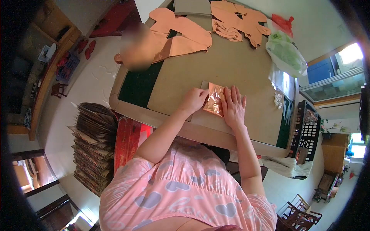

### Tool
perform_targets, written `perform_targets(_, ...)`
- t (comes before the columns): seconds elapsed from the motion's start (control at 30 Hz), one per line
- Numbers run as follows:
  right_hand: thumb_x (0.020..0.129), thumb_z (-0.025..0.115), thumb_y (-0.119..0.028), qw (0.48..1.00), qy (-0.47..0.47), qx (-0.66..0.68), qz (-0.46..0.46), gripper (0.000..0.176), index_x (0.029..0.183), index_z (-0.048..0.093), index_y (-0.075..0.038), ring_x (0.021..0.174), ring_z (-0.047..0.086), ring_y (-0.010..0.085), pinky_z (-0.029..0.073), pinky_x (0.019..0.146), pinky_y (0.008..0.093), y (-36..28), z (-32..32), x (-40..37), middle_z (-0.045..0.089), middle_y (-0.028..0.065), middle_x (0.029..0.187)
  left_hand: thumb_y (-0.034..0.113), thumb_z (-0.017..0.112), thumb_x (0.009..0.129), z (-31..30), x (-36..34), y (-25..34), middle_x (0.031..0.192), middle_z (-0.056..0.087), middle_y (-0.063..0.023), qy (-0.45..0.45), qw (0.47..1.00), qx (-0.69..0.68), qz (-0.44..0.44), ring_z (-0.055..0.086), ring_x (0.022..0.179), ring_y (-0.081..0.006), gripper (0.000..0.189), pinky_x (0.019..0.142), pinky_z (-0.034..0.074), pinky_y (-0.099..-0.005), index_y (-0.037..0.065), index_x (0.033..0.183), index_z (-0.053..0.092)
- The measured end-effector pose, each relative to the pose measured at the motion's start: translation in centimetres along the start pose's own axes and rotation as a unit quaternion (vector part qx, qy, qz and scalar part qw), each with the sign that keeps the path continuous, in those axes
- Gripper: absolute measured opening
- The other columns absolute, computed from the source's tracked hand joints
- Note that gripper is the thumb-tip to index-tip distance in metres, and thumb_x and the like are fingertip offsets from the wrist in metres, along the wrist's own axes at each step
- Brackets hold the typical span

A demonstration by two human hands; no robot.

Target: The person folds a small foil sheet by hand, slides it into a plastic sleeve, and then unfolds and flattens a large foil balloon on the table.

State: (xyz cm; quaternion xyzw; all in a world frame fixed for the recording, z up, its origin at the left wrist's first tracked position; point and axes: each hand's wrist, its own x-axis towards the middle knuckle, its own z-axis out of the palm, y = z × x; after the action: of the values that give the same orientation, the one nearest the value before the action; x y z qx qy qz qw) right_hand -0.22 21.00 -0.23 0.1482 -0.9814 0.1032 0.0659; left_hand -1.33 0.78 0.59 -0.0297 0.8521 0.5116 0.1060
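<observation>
A shiny copper-coloured foil sheet [215, 99] lies on the brown board [185, 73] near the table's front edge. At its left edge, my left hand [195, 100] has its fingers pressed together, pinching something too small to make out. A bit of grey card [205, 84] shows just behind those fingers. My right hand [234, 107] rests flat on the sheet's right side, fingers spread. Farther back lie copper-coloured pieces [185, 42] at the left and a pile of similar pieces [246, 21] at the right.
Green and white plastic bags [287, 52] lie at the table's right side, with small white pieces [278, 100] nearer me. A black crate [306, 131] stands beyond the right edge. Stacked folded sheets [92, 146] stand left of a red stool [127, 142].
</observation>
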Motion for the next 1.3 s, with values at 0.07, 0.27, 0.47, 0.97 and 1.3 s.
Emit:
perform_targets(0.07, 0.099, 0.033, -0.041, 1.000, 0.001, -0.002, 0.000, 0.051, 0.144, 0.037, -0.017, 0.141, 0.024, 0.0291, 0.010, 0.114, 0.0536, 0.0, 0.0, 0.0, 0.031, 0.0138, 0.150, 0.023, 0.061, 0.089, -0.2, -0.2, 0.6, 0.067, 0.064, -0.0115, -0.015, 1.000, -0.015, -0.014, 0.060, 0.061, -0.0159, 0.027, 0.060, 0.047, -0.0315, -0.003, 0.082, 0.067)
perform_targets(0.27, 0.100, 0.032, -0.040, 1.000, -0.001, -0.010, -0.002, 0.051, 0.145, 0.035, -0.018, 0.142, 0.023, 0.0289, 0.009, 0.114, 0.0540, 0.0, -0.1, 0.0, 0.030, 0.0136, 0.151, 0.016, 0.065, 0.087, 0.8, -0.6, -0.6, 0.073, 0.065, -0.0110, 0.029, 0.997, -0.061, 0.023, 0.061, 0.066, -0.0161, 0.020, 0.062, 0.048, -0.0315, 0.000, 0.098, 0.062)
perform_targets(0.47, 0.099, 0.034, -0.040, 1.000, -0.009, -0.011, 0.000, 0.051, 0.145, 0.034, -0.018, 0.142, 0.022, 0.0284, 0.009, 0.114, 0.0541, -0.1, -0.3, 0.0, 0.029, 0.0131, 0.151, 0.013, 0.058, 0.089, 1.5, -1.5, -0.3, 0.081, 0.064, -0.0167, 0.112, 0.982, 0.088, 0.126, 0.065, 0.073, -0.0284, 0.027, 0.064, 0.050, -0.0377, 0.003, 0.111, 0.045)
perform_targets(0.97, 0.098, 0.038, -0.038, 1.000, -0.004, -0.003, -0.006, 0.051, 0.144, 0.035, -0.017, 0.142, 0.023, 0.0289, 0.011, 0.113, 0.0553, 0.0, -0.3, -0.1, 0.029, 0.0132, 0.151, 0.014, 0.059, 0.087, 2.7, -2.5, -0.4, 0.092, 0.055, -0.0108, 0.216, 0.896, 0.315, 0.226, 0.055, 0.090, -0.0343, 0.031, 0.081, 0.044, -0.0457, 0.008, 0.115, 0.049)
perform_targets(1.3, 0.099, 0.037, -0.038, 1.000, 0.003, -0.006, -0.014, 0.051, 0.144, 0.035, -0.016, 0.142, 0.023, 0.0289, 0.011, 0.113, 0.0565, -0.2, -0.4, -0.1, 0.028, 0.0137, 0.151, 0.014, 0.064, 0.087, 0.2, 0.0, 1.7, 0.090, 0.067, -0.0143, 0.109, 0.991, 0.020, 0.068, 0.066, 0.077, -0.0267, 0.030, 0.069, 0.051, -0.0356, 0.002, 0.113, 0.056)
